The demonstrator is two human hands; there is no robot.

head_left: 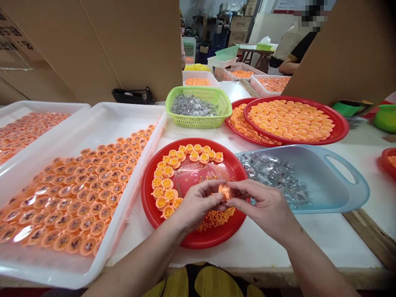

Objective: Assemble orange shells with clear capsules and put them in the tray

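Over the red tray (192,243), my left hand (201,203) and my right hand (266,203) meet with their fingertips closed on a small orange toy cup (225,192). It looks tipped on its side, and my fingers cover part of it. Orange toy cups on saucers (168,194), filled with small yellow-orange beads, stand along the tray's left and far sides. Loose orange beads (218,218) lie on the tray floor below my hands. The ends of some left-hand fingers are hidden behind the cup.
White bins of orange cups with printed clear lids (83,210) stand at left. A green basket (199,123) holds clear plastic pieces; a blue tray (334,202) at right has more. Red trays of orange pieces (291,119) overlap behind. Cardboard panels (123,45) flank the table; a person's arm (291,64) shows beyond.
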